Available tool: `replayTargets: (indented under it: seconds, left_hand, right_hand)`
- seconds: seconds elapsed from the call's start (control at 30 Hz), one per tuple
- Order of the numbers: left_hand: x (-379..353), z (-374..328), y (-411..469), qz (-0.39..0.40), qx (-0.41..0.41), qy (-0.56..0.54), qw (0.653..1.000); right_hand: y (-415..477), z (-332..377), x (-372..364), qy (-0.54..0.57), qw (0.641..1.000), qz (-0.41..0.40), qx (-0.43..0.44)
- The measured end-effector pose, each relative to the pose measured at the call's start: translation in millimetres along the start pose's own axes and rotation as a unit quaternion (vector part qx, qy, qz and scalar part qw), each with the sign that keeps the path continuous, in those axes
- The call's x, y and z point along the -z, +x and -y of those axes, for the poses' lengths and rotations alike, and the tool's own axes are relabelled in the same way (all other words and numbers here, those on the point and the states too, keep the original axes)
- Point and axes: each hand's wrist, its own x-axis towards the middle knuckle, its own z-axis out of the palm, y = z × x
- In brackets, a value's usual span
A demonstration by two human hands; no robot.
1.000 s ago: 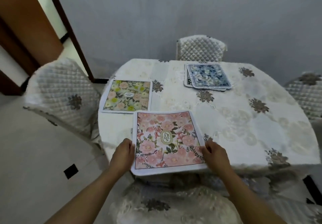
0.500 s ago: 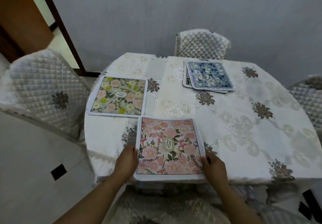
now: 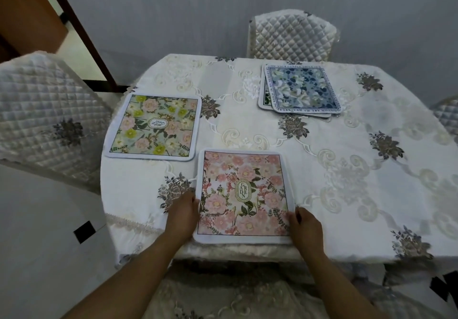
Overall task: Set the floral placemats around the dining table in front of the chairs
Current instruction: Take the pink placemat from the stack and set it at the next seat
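From the head camera, a pink placemat (image 3: pixel 244 196) lies flat at the near edge of the worktop (image 3: pixel 347 170), just above the near chair (image 3: pixel 223 299). The left hand (image 3: pixel 182 213) rests against its left edge and the right hand (image 3: pixel 306 227) on its lower right corner; the fingers press on the mat, but whether they grip it I cannot tell. A green placemat (image 3: pixel 155 126) lies before the left chair (image 3: pixel 47 120). A blue stack of placemats (image 3: pixel 301 90) sits by the far chair (image 3: pixel 292 36).
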Motion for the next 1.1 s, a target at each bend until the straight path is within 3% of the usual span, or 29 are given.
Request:
replayTargets:
  seconds: [0.6,0.8,0.93,1.1]
  left_hand:
    - [-4,14,-6,-0.057,0.039,0.019,0.997]
    - [-5,13,2,-0.024,0.065,0.076,0.995]
    - [-5,9,3,0.003,0.077,0.113,0.991]
    - [4,-6,11,0.110,0.101,0.174,0.973]
  right_hand:
    - [-3,-13,-20,-0.099,0.994,-0.002,0.038]
    - [-4,-4,-19,-0.104,0.994,-0.026,0.026]
    - [-7,10,-20,-0.250,0.967,-0.022,0.037]
    - [-9,30,-9,-0.322,0.945,0.044,0.029]
